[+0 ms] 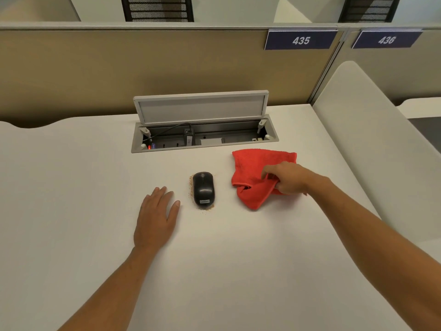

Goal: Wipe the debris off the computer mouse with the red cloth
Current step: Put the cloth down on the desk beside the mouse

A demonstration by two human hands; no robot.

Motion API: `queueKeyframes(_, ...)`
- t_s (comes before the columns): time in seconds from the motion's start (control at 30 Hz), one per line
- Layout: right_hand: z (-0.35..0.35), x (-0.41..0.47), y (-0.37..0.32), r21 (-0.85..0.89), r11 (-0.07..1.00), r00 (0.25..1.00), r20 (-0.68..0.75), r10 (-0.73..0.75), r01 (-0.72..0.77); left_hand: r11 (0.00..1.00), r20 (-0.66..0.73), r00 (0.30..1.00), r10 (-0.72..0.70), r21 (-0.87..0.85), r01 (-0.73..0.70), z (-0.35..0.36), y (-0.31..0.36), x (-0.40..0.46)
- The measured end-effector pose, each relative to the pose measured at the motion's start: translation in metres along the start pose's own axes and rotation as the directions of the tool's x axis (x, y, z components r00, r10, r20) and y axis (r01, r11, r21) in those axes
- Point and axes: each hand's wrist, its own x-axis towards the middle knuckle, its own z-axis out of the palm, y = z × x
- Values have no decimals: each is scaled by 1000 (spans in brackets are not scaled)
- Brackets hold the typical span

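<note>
- While the white desk [71, 177] fills most of the view, a tan partition runs along its far edge, carrying blue number plates 435 [301, 40] and 436 [386, 39].
- Set into the desk by the far edge, the cable tray [205, 136] stands with its lid [201, 107] tipped up, plugs and cords showing inside.
- Over to the right of centre lies the red cloth [250, 168], crumpled, with the right hand [290, 179] on it, fingers curled and pinching a fold.
- Left hand [155, 217] rests flat on the desk, fingers straight and close together, just beside the mouse and not touching it.
- Black computer mouse [203, 189] sits mid-desk, between the two hands.
- Brownish debris [191, 187] rings the mouse along its left side and near end.
</note>
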Motion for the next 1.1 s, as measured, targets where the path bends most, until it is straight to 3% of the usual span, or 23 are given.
queueKeyframes(0.13, 23, -15, -10, -137, 987, 996, -18, -89, 86, 1000, 6, 1000, 0, -1, 0, -1, 1, -1)
queueKeyframes(0.23, 32, -24, -9, -65, 997, 999, -2, -49, 49, 1000, 7, 1000, 3, -5, -3, -2, 2, -1)
queueKeyframes(0.33, 33, -28, -9, 153, 988, 984, -180, 6, 22, 1000, 9, 1000, 3, -5, -3, -2, 2, -1)
queueKeyframes(0.47, 38, -20, -17, 134, 988, 913, -388, 128, -82, 1000, 12, 1000, -1, -3, 1, -2, 2, -1)
queueKeyframes(0.67, 51, 2, -37, -117, 987, 952, -297, 73, -112, 1000, 7, 1000, -4, -5, 4, -1, 0, -1)
queueKeyframes(0.83, 53, 11, -41, -184, 973, 931, -359, 64, -138, 1000, 1, 1000, -1, -2, 1, 0, -1, 1)
queueKeyframes(1.0, 52, 15, -45, -169, 975, 958, -271, 98, -147, 1000, 4, 1000, 4, -2, -4, 0, -2, 0)
queueKeyframes(1.1, 50, 18, -50, -202, 967, 949, -301, 91, -156, 1000, 3, 1000, -4, -4, 4, 0, 0, 0)
